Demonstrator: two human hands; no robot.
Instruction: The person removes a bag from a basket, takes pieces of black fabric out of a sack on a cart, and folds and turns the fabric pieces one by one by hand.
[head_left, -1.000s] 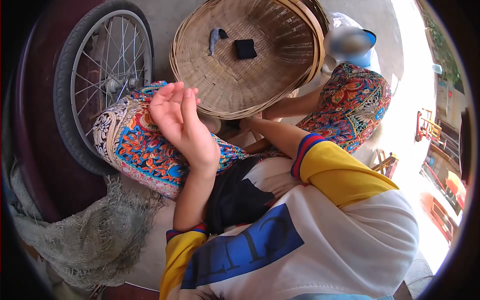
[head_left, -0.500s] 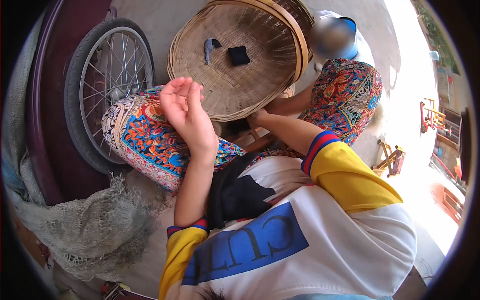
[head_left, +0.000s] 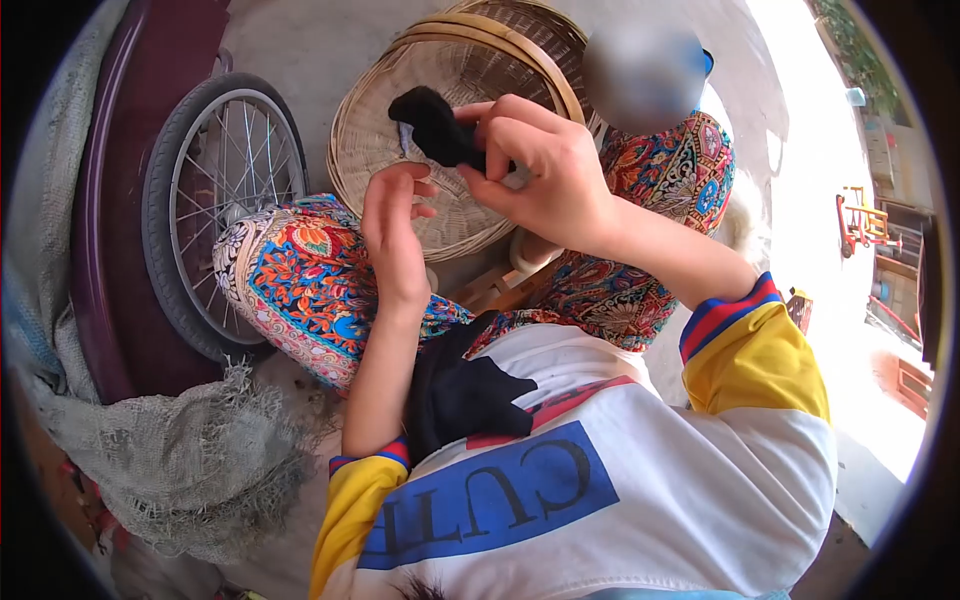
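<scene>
My right hand [head_left: 545, 170] is raised over the wicker basket [head_left: 350, 135], its fingers pinched on a black cloth piece [head_left: 432, 122] that hangs out to the left. Just below the cloth, my left hand [head_left: 392, 225] is held up with its fingers slightly curled and nothing visible in it. A small grey-blue piece [head_left: 405, 140] shows inside the basket, partly behind the black cloth. More black cloth [head_left: 465, 395] lies on my lap against the white shirt.
A spoked wheel [head_left: 235, 210] stands at the left beside a dark red panel [head_left: 110, 200]. Frayed grey sacking [head_left: 190, 460] lies at the lower left. A blurred person [head_left: 645, 80] is beyond my right knee. Small wooden chairs stand at the far right.
My right hand has come up from beside the basket's lower edge and now holds black cloth above it. My left hand has stayed raised. The view has shifted slightly.
</scene>
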